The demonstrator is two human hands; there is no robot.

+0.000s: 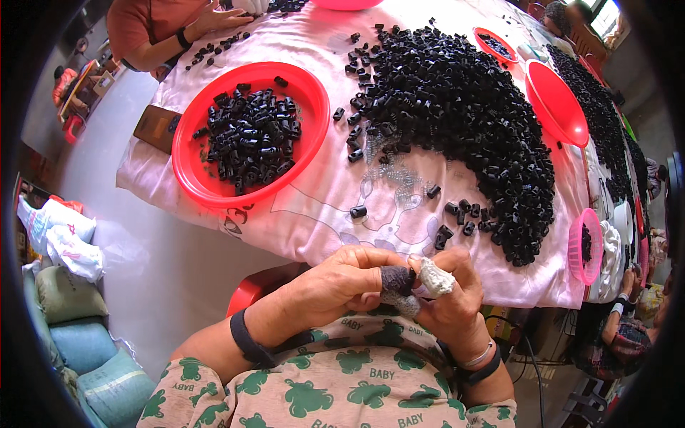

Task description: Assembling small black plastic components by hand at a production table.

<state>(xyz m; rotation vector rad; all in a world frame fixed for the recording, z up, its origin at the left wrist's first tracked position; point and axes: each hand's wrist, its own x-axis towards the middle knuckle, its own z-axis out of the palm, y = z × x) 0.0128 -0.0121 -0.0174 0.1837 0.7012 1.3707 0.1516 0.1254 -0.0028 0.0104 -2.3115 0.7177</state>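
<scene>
My left hand point(354, 277) and my right hand point(457, 296) meet at the table's near edge, fingertips pinched close together. Grey cloth wraps cover fingers of the left hand, and a whitish wrap point(436, 277) covers a finger of the right. A speck of black shows between the fingertips, but the fingers hide what it is. Just beyond lie a few loose black plastic pieces point(444, 236), short and tube-like. Thin metal springs point(391, 175) are scattered past them, beside a large heap of the same black pieces point(457, 93).
A red basin point(322, 135) with black pieces stands at the left, beside a brown phone-like case point(155, 128). Another red basin point(556, 103) and a pink basket point(585, 246) are at the right. Co-workers sit around the table. Stuffed sacks point(71, 292) lie on the floor at left.
</scene>
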